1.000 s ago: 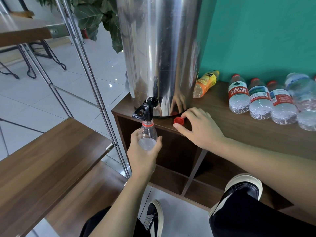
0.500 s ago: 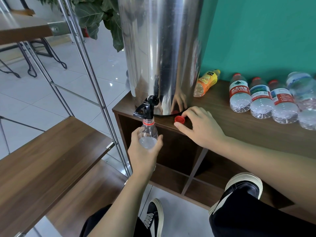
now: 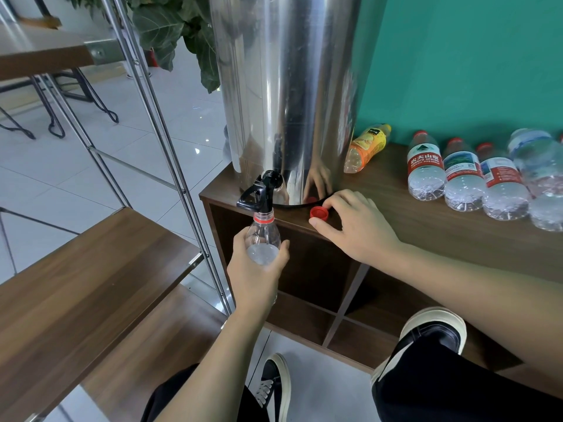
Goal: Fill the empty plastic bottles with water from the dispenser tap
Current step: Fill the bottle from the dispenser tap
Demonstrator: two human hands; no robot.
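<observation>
Left hand [image 3: 254,277] grips bottle [image 3: 263,239] under tap [image 3: 261,190]; right hand [image 3: 358,228] touches cap [image 3: 319,212].

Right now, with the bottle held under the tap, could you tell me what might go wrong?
1. The bottle in the left hand hangs off the cabinet edge with its narrow neck under the black tap; a small drift could spill water onto the floor.
2. The right hand rests by the loose red cap near the edge; a nudge could knock it off.
</observation>
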